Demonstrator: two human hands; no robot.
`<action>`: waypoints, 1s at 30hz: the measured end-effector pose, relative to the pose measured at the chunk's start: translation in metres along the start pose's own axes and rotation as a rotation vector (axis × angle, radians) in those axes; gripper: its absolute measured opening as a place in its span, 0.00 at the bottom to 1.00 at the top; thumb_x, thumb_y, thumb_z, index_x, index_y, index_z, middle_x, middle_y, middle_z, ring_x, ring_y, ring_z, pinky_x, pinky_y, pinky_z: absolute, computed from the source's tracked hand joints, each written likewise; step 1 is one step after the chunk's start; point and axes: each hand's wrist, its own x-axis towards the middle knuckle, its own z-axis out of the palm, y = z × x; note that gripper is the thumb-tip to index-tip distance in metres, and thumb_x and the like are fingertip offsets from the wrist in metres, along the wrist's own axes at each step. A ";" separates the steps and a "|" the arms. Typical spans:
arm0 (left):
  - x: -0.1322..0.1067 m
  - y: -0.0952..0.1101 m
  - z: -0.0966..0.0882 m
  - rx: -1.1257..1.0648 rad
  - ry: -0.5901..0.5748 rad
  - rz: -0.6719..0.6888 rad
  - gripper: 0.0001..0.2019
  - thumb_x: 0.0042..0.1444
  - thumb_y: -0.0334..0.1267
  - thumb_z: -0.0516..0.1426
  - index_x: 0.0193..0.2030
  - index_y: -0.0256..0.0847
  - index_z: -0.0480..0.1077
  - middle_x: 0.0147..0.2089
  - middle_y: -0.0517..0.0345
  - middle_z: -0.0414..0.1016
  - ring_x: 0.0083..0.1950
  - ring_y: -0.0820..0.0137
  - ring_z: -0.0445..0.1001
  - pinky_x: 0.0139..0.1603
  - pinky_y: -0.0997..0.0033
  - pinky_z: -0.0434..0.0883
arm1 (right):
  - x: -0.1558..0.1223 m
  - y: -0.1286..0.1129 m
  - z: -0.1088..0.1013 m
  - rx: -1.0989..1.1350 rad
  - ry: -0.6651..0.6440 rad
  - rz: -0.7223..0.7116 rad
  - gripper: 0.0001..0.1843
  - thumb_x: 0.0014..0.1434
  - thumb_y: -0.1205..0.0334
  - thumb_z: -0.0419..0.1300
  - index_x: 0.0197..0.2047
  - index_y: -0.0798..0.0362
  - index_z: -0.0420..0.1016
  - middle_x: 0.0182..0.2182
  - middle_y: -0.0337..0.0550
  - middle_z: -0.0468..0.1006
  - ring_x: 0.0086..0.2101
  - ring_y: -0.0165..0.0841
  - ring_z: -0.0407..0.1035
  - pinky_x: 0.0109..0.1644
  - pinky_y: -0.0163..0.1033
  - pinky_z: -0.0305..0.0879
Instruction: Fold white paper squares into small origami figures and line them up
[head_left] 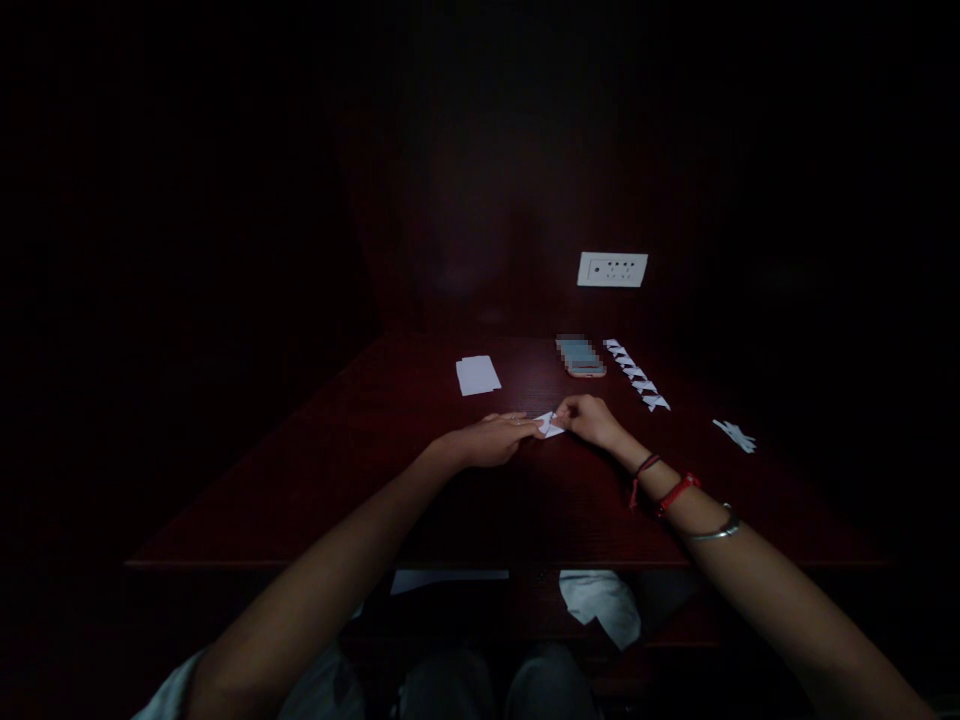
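Left hand (pixel 491 441) and right hand (pixel 592 420) both clamp a small, folded white paper piece (pixel 550 430) — low over the dark-red wooden table (pixel 337 465).

You are sitting in a dim desk nook, home or office being unclear: a dark red desktop (pixel 322 500) is spanning the frame's middle, and a white socket plate (pixel 613 269) is showing on the wall (pixel 480 230) right of centre.

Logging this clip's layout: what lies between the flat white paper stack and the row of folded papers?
In the head view, a phone lies between the paper stack and the row of folded papers, closer to the row.
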 end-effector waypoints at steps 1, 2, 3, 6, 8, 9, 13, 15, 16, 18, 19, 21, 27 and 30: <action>0.000 0.000 0.000 0.000 -0.002 0.000 0.20 0.53 0.27 0.40 0.53 0.49 0.51 0.57 0.61 0.51 0.58 0.68 0.47 0.52 0.64 0.51 | 0.000 0.000 0.000 -0.006 0.006 0.006 0.07 0.43 0.61 0.56 0.25 0.56 0.71 0.23 0.40 0.72 0.23 0.25 0.63 0.27 0.29 0.55; 0.000 0.001 0.000 0.002 -0.004 0.003 0.20 0.53 0.27 0.40 0.53 0.48 0.51 0.57 0.61 0.50 0.58 0.68 0.47 0.52 0.64 0.51 | 0.001 0.001 0.001 -0.009 0.011 0.009 0.07 0.43 0.62 0.56 0.25 0.56 0.71 0.23 0.40 0.72 0.23 0.25 0.63 0.27 0.29 0.55; -0.001 0.001 0.000 0.006 -0.006 0.007 0.21 0.53 0.27 0.40 0.52 0.48 0.51 0.57 0.61 0.50 0.58 0.68 0.47 0.52 0.64 0.51 | 0.001 0.001 0.001 -0.012 0.015 0.012 0.07 0.43 0.62 0.55 0.25 0.56 0.71 0.23 0.40 0.72 0.23 0.25 0.63 0.27 0.29 0.55; -0.002 0.005 0.001 0.034 -0.001 0.023 0.21 0.52 0.26 0.41 0.53 0.47 0.51 0.58 0.60 0.49 0.58 0.66 0.44 0.52 0.63 0.51 | 0.001 -0.001 0.001 -0.025 0.014 0.019 0.06 0.44 0.63 0.55 0.25 0.55 0.71 0.23 0.40 0.72 0.24 0.25 0.63 0.27 0.29 0.55; -0.004 0.009 0.001 0.066 0.045 0.025 0.20 0.52 0.27 0.42 0.52 0.46 0.52 0.58 0.59 0.46 0.58 0.65 0.44 0.52 0.62 0.52 | 0.001 -0.002 0.000 -0.037 0.011 0.022 0.06 0.44 0.64 0.55 0.25 0.55 0.71 0.23 0.40 0.72 0.24 0.26 0.63 0.27 0.29 0.54; -0.004 0.011 0.002 0.079 0.076 0.025 0.20 0.52 0.27 0.43 0.52 0.46 0.53 0.58 0.58 0.46 0.58 0.65 0.44 0.51 0.62 0.52 | 0.001 -0.003 0.000 -0.041 0.009 0.022 0.06 0.44 0.64 0.55 0.25 0.55 0.71 0.23 0.40 0.72 0.24 0.26 0.64 0.27 0.29 0.54; -0.003 0.018 0.003 0.045 0.106 0.035 0.19 0.51 0.25 0.42 0.50 0.42 0.55 0.53 0.54 0.55 0.51 0.69 0.56 0.49 0.69 0.56 | 0.001 -0.004 0.000 -0.049 0.012 0.010 0.06 0.45 0.64 0.54 0.25 0.56 0.70 0.23 0.40 0.72 0.24 0.26 0.63 0.27 0.29 0.54; -0.002 0.019 0.003 0.009 0.097 0.055 0.19 0.51 0.24 0.42 0.50 0.39 0.54 0.51 0.54 0.58 0.49 0.71 0.59 0.48 0.72 0.57 | 0.001 -0.003 0.001 -0.049 0.016 -0.006 0.06 0.45 0.63 0.54 0.25 0.56 0.70 0.23 0.40 0.72 0.24 0.26 0.63 0.27 0.29 0.54; -0.001 0.020 0.003 -0.005 0.101 0.066 0.19 0.51 0.24 0.42 0.50 0.39 0.54 0.50 0.54 0.58 0.49 0.71 0.59 0.48 0.73 0.57 | 0.001 -0.003 0.001 -0.051 0.017 -0.013 0.06 0.46 0.64 0.53 0.25 0.56 0.70 0.23 0.40 0.72 0.24 0.26 0.63 0.27 0.29 0.54; 0.001 0.020 0.002 -0.034 0.122 0.086 0.19 0.51 0.24 0.42 0.50 0.38 0.54 0.50 0.54 0.59 0.49 0.71 0.59 0.48 0.74 0.57 | 0.001 -0.002 0.001 -0.062 0.019 -0.021 0.06 0.46 0.64 0.53 0.26 0.56 0.70 0.23 0.41 0.72 0.24 0.26 0.63 0.27 0.29 0.54; 0.001 0.020 0.001 -0.049 0.131 0.097 0.19 0.51 0.24 0.42 0.50 0.38 0.53 0.50 0.54 0.59 0.49 0.72 0.59 0.49 0.74 0.57 | 0.001 -0.002 0.001 -0.068 0.020 -0.022 0.07 0.47 0.63 0.53 0.26 0.56 0.70 0.23 0.41 0.72 0.24 0.26 0.63 0.27 0.29 0.54; 0.001 0.021 0.000 -0.078 0.140 0.114 0.18 0.51 0.24 0.42 0.49 0.38 0.54 0.49 0.54 0.59 0.49 0.73 0.59 0.49 0.75 0.56 | 0.001 -0.001 0.002 -0.073 0.022 -0.024 0.07 0.47 0.63 0.52 0.26 0.56 0.69 0.24 0.42 0.72 0.24 0.26 0.63 0.27 0.29 0.54; 0.000 0.022 0.000 -0.049 0.112 0.135 0.22 0.50 0.23 0.41 0.52 0.41 0.52 0.50 0.56 0.58 0.49 0.73 0.59 0.49 0.74 0.55 | 0.003 0.000 0.003 -0.066 0.008 -0.056 0.07 0.48 0.64 0.52 0.26 0.56 0.69 0.24 0.42 0.73 0.25 0.26 0.64 0.28 0.30 0.54; 0.000 0.020 0.003 -0.013 0.092 0.146 0.23 0.49 0.22 0.42 0.52 0.42 0.54 0.51 0.56 0.57 0.49 0.72 0.59 0.48 0.75 0.56 | 0.003 0.000 0.003 -0.056 0.005 -0.088 0.07 0.48 0.65 0.52 0.27 0.56 0.69 0.24 0.42 0.73 0.25 0.26 0.64 0.29 0.30 0.55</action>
